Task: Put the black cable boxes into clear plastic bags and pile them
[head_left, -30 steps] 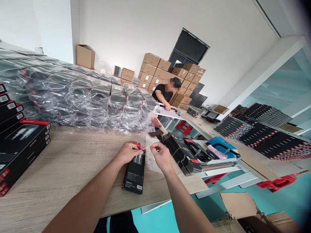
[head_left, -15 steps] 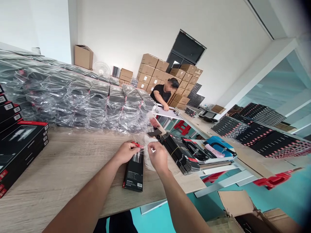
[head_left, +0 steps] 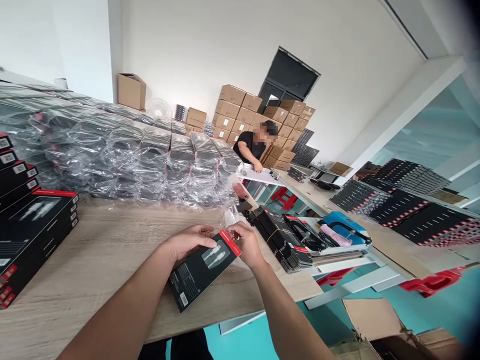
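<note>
A black cable box (head_left: pixel 193 275) with a red end and a picture of a cable is tilted above the wooden table. My left hand (head_left: pixel 185 242) grips it along its upper left side, the thumb lying on the front by the picture. At the red end, my right hand (head_left: pixel 246 245) has its fingers bent and closed on the box's edge; its fingertips are partly hidden. Clear plastic wrapping (head_left: pixel 233 216) lies just behind the right hand.
Stacked black boxes (head_left: pixel 41 220) stand at the left. Plastic-wrapped boxes (head_left: pixel 150 155) form a wall behind. Right of my hands lie banded flat cartons (head_left: pixel 279 240). An open cardboard box (head_left: pixel 375 320) is at the lower right. A co-worker (head_left: pixel 249 147) works at a farther table.
The cable box has been lifted and turned, its red end now toward the right. My left hand has shifted onto its side; my right hand has come to its red end.
</note>
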A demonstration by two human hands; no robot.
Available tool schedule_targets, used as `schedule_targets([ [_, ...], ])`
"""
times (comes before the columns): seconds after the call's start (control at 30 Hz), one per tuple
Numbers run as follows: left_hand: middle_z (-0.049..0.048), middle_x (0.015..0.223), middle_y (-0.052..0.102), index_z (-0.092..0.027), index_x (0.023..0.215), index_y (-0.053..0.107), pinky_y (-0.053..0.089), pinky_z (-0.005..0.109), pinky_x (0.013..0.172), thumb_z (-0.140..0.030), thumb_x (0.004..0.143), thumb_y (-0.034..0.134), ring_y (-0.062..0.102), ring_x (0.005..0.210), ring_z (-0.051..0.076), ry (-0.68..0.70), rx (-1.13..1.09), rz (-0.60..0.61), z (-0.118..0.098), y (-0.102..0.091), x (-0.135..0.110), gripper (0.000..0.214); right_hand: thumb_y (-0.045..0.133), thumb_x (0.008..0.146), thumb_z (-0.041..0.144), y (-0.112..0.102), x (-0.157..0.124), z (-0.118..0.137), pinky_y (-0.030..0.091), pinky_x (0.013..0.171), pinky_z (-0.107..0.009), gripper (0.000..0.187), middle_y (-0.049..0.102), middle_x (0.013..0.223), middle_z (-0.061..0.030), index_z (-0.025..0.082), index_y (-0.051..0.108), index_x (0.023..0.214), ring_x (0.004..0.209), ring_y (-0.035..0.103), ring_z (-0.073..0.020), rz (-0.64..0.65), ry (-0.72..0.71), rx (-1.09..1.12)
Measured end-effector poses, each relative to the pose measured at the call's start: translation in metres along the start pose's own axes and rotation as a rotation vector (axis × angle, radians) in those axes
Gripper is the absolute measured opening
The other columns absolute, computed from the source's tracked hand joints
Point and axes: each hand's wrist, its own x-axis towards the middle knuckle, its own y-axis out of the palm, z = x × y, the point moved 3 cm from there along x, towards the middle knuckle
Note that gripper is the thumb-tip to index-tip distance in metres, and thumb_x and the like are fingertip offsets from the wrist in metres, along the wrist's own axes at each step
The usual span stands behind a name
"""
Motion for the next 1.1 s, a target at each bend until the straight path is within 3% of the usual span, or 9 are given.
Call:
schedule_targets([
  [0.2,0.0047,0.083,0.071,-0.015,0.101,0.068,0.049,0.029,0.069,-0.024,0.057,0.078,0.065,0.072,0.018,-0.012,0.147,-0.079,0.002,0.004,0.005,0.046,0.057,0.085,0.027,-0.005,0.002,0.000,0.048,0.063,-0.029,0.017,0.063,0.073,-0.0049,0.021,0.071,0.077,0.068,0.059,-0.0170,-0.023,0.028,0.068],
  [0.33,0.0082,0.101,0.069,-0.015,0.105,0.064,0.048,0.028,0.070,-0.022,0.059,0.075,0.065,0.080,0.019,0.075,0.324,-0.228,0.000,0.004,0.005,0.047,0.055,0.087,0.026,-0.011,0.004,0.003,0.049,0.067,-0.030,0.019,0.064,0.075,-0.0055,0.023,0.073,0.085,0.072,0.061,-0.0177,0.006,-0.011,-0.002],
  [0.47,0.0130,0.131,0.055,-0.019,0.122,0.053,0.049,0.027,0.069,-0.015,0.061,0.071,0.065,0.079,0.016,0.240,0.387,-0.249,-0.002,0.009,0.008,0.063,0.049,0.090,0.022,-0.010,0.004,0.012,0.050,0.070,-0.029,0.024,0.064,0.083,-0.0055,0.025,0.072,0.097,0.075,0.061,-0.0171,0.111,-0.060,-0.129],
  [0.6,0.0088,0.112,0.068,-0.018,0.116,0.060,0.050,0.028,0.070,-0.016,0.070,0.063,0.066,0.077,0.017,0.314,0.512,-0.197,-0.003,0.010,0.012,0.046,0.044,0.090,0.018,-0.009,0.004,0.022,0.048,0.073,-0.027,0.029,0.062,0.090,-0.0055,0.026,0.068,0.104,0.080,0.061,-0.0169,0.166,-0.059,-0.301],
  [0.73,0.0073,0.099,0.073,-0.017,0.114,0.066,0.051,0.030,0.075,-0.019,0.076,0.060,0.068,0.082,0.020,0.317,0.601,-0.258,-0.002,0.005,0.015,0.039,0.054,0.082,0.019,-0.012,0.005,0.014,0.046,0.068,-0.029,0.019,0.065,0.089,-0.0079,0.020,0.068,0.095,0.074,0.061,-0.0192,0.002,0.166,-0.490],
  [0.8,0.0079,0.103,0.073,-0.017,0.114,0.067,0.050,0.030,0.081,-0.020,0.076,0.060,0.068,0.086,0.021,0.319,0.609,-0.306,-0.003,0.004,0.014,0.039,0.059,0.077,0.025,-0.011,0.005,0.002,0.044,0.060,-0.028,0.009,0.065,0.073,-0.0057,0.018,0.066,0.077,0.063,0.060,-0.0184,-0.050,0.360,-0.422],
  [0.9,0.0094,0.107,0.071,-0.015,0.117,0.065,0.050,0.030,0.083,-0.019,0.078,0.058,0.068,0.089,0.021,0.294,0.567,-0.341,-0.005,0.004,0.013,0.040,0.058,0.075,0.031,-0.003,0.002,-0.016,0.041,0.050,-0.025,0.017,0.061,0.055,-0.0014,0.019,0.058,0.063,0.051,0.058,-0.0159,-0.060,0.561,-0.078],
  [0.97,0.0097,0.109,0.071,-0.015,0.119,0.064,0.050,0.030,0.083,-0.019,0.080,0.055,0.067,0.091,0.021,0.272,0.525,-0.357,-0.006,0.005,0.013,0.041,0.057,0.073,0.030,0.003,0.000,-0.023,0.040,0.047,-0.023,0.015,0.060,0.053,-0.0003,0.019,0.057,0.063,0.049,0.057,-0.0149,-0.091,0.585,0.079],
  [1.1,0.0095,0.110,0.070,-0.016,0.121,0.063,0.049,0.030,0.085,-0.019,0.082,0.052,0.067,0.093,0.021,0.269,0.521,-0.397,-0.006,0.004,0.014,0.041,0.055,0.069,0.027,0.008,-0.003,-0.022,0.038,0.046,-0.022,0.011,0.060,0.054,0.0004,0.019,0.058,0.064,0.049,0.055,-0.0136,-0.116,0.508,0.057],
])
